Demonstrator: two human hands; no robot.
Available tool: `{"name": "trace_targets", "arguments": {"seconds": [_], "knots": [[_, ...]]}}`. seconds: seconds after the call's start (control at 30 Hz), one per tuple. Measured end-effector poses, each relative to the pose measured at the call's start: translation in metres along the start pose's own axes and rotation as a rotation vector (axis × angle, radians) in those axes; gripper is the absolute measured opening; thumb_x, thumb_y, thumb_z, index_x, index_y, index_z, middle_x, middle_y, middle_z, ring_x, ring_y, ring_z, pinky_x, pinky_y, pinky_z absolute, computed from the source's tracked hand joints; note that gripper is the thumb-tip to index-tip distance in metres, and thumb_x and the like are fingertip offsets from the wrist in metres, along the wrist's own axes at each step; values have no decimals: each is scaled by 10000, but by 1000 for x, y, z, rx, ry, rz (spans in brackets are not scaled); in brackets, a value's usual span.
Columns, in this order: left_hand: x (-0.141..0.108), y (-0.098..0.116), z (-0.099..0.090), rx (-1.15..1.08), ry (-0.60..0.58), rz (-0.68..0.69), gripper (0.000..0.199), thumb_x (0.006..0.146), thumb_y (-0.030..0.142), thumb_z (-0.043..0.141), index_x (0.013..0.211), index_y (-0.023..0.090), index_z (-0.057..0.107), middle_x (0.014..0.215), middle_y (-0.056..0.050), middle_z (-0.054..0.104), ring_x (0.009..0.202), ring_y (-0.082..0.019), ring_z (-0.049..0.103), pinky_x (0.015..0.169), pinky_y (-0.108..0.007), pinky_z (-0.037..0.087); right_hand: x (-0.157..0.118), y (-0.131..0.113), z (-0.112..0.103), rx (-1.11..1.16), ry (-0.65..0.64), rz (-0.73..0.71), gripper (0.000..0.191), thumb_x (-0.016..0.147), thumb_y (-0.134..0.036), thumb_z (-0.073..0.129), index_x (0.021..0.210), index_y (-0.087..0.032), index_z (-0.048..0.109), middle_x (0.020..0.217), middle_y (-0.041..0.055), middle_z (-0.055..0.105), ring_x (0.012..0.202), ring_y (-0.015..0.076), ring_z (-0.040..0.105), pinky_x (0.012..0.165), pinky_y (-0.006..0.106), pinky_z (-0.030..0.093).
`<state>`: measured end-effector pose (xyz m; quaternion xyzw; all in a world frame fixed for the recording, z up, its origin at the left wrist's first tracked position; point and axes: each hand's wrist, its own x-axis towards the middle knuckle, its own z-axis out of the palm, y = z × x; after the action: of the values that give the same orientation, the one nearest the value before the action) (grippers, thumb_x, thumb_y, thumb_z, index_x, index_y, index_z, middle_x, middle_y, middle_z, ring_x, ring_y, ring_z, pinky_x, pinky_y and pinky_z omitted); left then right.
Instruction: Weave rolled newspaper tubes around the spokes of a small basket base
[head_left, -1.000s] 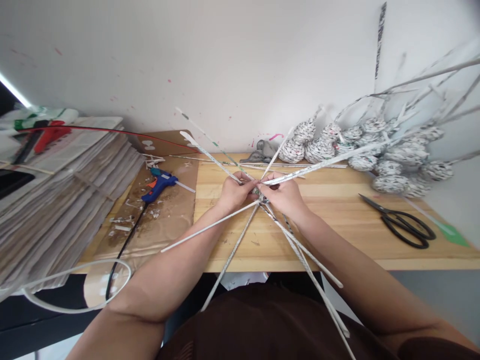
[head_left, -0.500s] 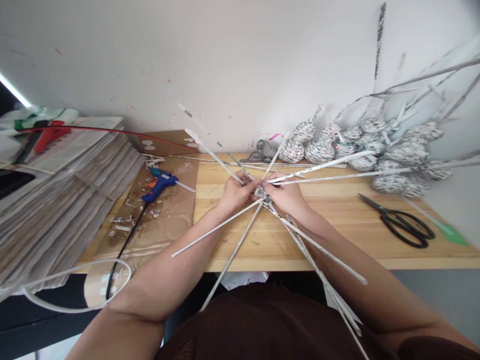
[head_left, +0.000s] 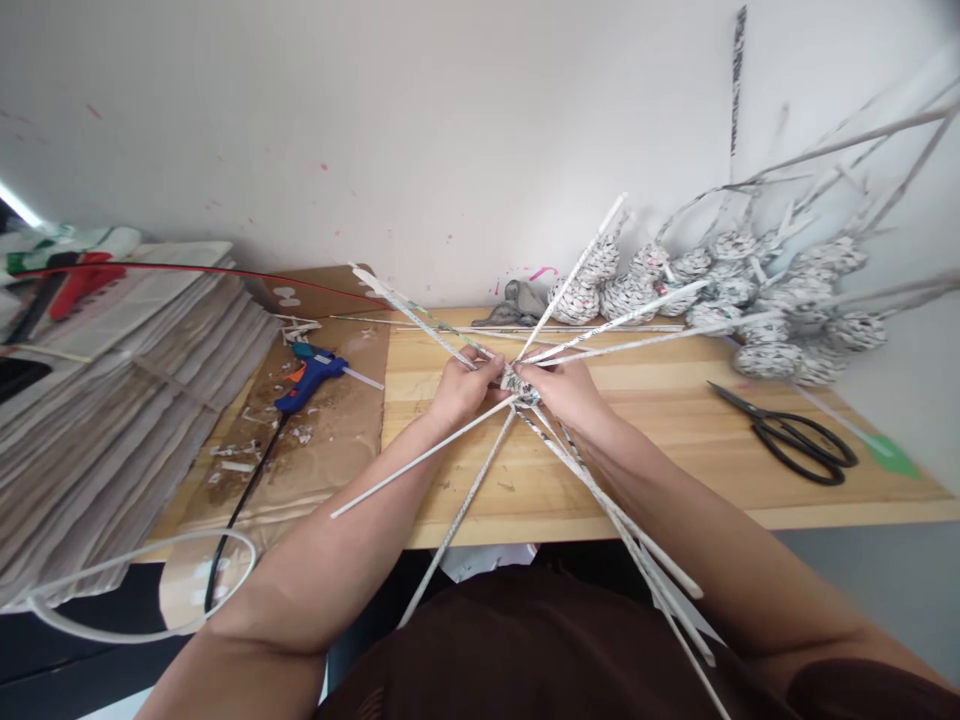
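Between my hands, over the wooden table, is a small woven piece of rolled newspaper (head_left: 523, 387), with several long paper tubes fanning out from it like spokes. My left hand (head_left: 470, 385) pinches its left side, thumb near the centre. From the right, my right hand (head_left: 564, 388) grips the opposite side, thumb and fingertips close to the left thumb. One white paper tube (head_left: 574, 275) slants up toward the wall, while another paper tube (head_left: 420, 457) crosses over my left forearm. Several tubes hang down by my right forearm. The fingers' undersides are hidden.
Several woven newspaper gourd shapes (head_left: 720, 290) stand along the wall at right. Black scissors (head_left: 787, 435) lie on the table (head_left: 675, 480) in front of them. To the left are a blue glue gun (head_left: 309, 380) on cardboard (head_left: 352, 430) and a tall paper stack (head_left: 112, 420).
The tube at the top of the woven piece now reaches farther up and right. A tube at lower right has swung in toward the other hanging ones. Both hands keep their hold.
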<state>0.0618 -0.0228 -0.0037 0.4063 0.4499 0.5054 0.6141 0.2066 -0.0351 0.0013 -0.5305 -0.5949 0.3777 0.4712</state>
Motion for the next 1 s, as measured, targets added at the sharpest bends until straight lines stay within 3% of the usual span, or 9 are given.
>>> {"name": "trace_targets", "arguments": {"seconds": [0.1,0.2,0.3,0.43,0.6,0.77,1.0], "knots": [[-1,0,-1,-15,-51,-22,349,666,387,807,747,149,565,634,0,630,545,-122,607,518,-242,524,-1,-2,0,-51,3,1,163,753,-313,632,671,-176,668,631,15,662,611,172,610,546,259,440],[-2,-1,-3,-17,-89,-15,407,549,333,878,798,124,634,689,-9,661,567,-113,615,513,-215,505,0,3,1,-25,0,-5,147,739,-302,641,676,-173,669,636,16,667,609,169,612,561,262,448],[-2,-3,-4,-23,-58,7,412,483,296,901,723,120,616,600,6,640,481,-92,565,454,-197,449,3,10,2,49,-17,23,130,715,-288,653,718,-165,695,661,22,685,623,171,624,579,265,463],[-2,-3,-3,-49,-39,16,392,484,260,896,682,136,581,518,25,609,402,-75,504,407,-188,399,5,14,4,153,-29,94,163,704,-300,659,744,-153,715,691,38,708,615,168,631,587,270,482],[-4,2,-1,-87,-22,-40,336,518,120,856,792,100,662,600,-9,664,473,-82,570,452,-175,448,5,9,3,244,-11,115,211,697,-335,697,817,-162,701,691,25,690,580,152,611,524,252,477],[-2,3,-2,-93,12,-37,299,570,104,826,839,77,698,630,-31,679,507,-92,598,479,-179,477,5,3,0,225,-42,211,206,682,-362,710,691,-173,630,652,21,661,561,156,609,487,265,508],[1,3,-7,-94,-42,-69,269,580,107,816,825,69,711,704,-50,697,564,-99,633,491,-159,497,2,-3,-4,60,-27,96,165,723,-335,665,694,-186,600,615,11,648,505,141,582,459,259,493]]}}
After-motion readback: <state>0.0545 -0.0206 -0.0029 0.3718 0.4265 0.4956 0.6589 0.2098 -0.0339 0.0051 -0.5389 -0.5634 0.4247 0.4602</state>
